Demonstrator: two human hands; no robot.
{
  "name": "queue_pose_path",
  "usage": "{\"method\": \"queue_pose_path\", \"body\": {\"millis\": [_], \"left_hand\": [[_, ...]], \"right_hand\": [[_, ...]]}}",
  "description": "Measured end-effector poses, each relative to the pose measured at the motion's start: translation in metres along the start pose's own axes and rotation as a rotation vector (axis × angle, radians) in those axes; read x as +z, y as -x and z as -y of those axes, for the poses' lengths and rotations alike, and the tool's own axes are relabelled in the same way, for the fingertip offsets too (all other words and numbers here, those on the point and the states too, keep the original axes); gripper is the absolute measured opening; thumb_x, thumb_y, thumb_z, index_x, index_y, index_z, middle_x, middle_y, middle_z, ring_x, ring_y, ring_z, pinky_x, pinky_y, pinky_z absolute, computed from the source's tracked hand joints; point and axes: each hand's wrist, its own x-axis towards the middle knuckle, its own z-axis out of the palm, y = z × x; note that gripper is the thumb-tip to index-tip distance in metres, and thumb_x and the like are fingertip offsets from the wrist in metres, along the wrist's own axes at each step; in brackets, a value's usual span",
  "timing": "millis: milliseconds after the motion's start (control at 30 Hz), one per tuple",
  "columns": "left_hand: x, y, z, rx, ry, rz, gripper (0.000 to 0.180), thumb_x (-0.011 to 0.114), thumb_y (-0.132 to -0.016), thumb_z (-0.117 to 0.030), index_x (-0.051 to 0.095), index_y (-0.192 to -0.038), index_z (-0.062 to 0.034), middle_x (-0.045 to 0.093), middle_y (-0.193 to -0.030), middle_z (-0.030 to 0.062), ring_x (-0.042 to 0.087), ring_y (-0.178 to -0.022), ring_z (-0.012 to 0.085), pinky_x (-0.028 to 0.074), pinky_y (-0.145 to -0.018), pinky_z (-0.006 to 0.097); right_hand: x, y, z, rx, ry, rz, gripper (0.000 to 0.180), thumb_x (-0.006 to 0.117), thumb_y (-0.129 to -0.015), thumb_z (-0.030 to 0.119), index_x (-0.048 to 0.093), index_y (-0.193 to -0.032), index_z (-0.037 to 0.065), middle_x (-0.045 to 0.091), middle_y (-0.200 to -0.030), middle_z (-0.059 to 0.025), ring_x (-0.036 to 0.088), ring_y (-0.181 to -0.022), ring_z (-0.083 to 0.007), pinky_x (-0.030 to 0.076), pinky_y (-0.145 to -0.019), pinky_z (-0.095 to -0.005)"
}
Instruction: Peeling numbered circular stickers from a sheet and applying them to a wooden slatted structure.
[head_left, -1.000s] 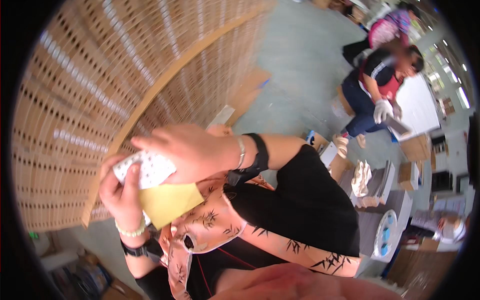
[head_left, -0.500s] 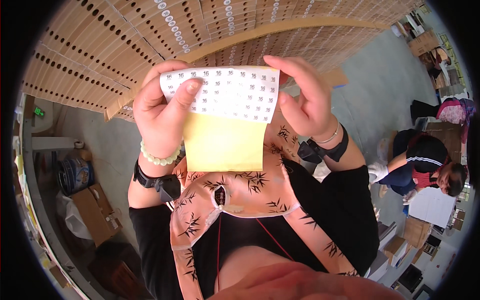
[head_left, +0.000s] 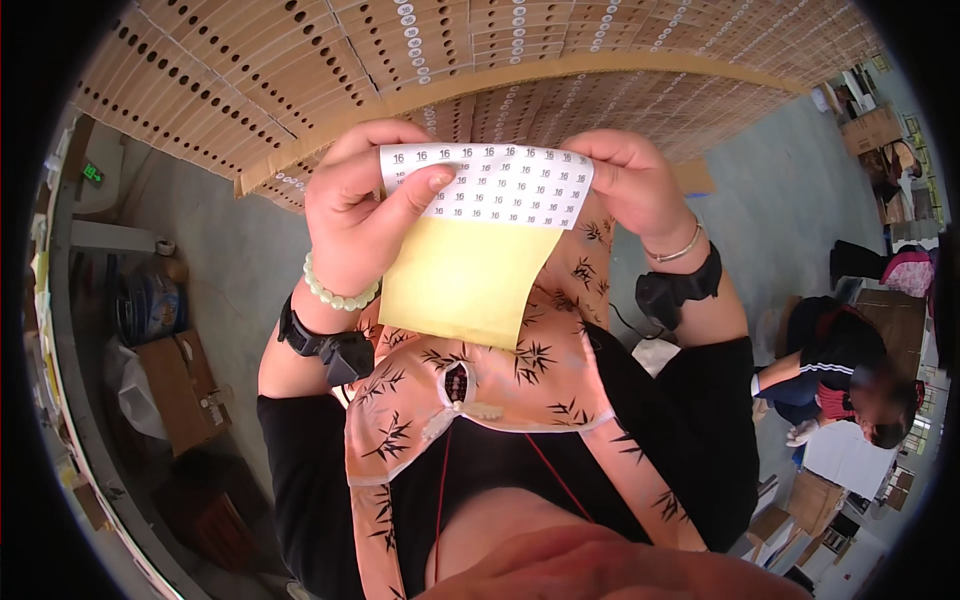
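Note:
A sticker sheet (head_left: 505, 192) is held up in front of my chest. Its upper part is white with rows of small printed labels, and bare yellow backing paper (head_left: 470, 278) hangs below, its lower end over my peach apron (head_left: 490, 385). My left hand (head_left: 362, 215) grips the sheet's left edge, thumb across the front and fingers behind. At the upper right corner, my right hand (head_left: 640, 188) pinches the sheet between thumb and fingers. Whether a single label is lifted there is too small to tell.
Stacked brown cardboard pieces (head_left: 300, 85) with rows of holes and round white stickers fill the far side. A cardboard box (head_left: 180, 390) stands at the left. To the right, a co-worker (head_left: 850, 350) bends beside a white sheet-like surface (head_left: 848, 455).
My right hand's thumb and forefinger, apart before, have closed at the sheet's upper right corner. The sheet and my left hand have shifted right in view, and the yellow backing now hangs skewed.

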Motion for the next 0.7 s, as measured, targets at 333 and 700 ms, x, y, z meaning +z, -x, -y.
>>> {"method": "queue_pose_path", "body": {"millis": [333, 700], "left_hand": [[-0.009, 0.007, 0.001, 0.14, -0.232, 0.008, 0.017, 0.079, -0.074, -0.005, 0.069, -0.086, 0.0011, 0.066, -0.098, 0.0113, 0.063, -0.085, 0.0164, 0.051, -0.07, 0.027], [-0.006, 0.006, 0.033, -0.04, -0.027, 0.091, 0.027, 0.075, -0.077, 0.002, 0.063, -0.102, 0.0006, 0.066, -0.096, 0.006, 0.061, -0.083, 0.012, 0.05, -0.074, 0.026]], "right_hand": [[0.041, -0.022, 0.013, -0.184, 0.498, -0.102, 0.021, 0.07, -0.083, 0.007, 0.066, -0.102, -0.001, 0.067, -0.091, -0.0069, 0.064, -0.08, -0.0125, 0.05, -0.068, -0.0245], [0.023, -0.024, 0.008, -0.288, 0.739, -0.16, 0.01, 0.071, -0.08, 0.007, 0.067, -0.089, 0.002, 0.064, -0.079, -0.0078, 0.062, -0.071, -0.0188, 0.047, -0.062, -0.0286]]}}
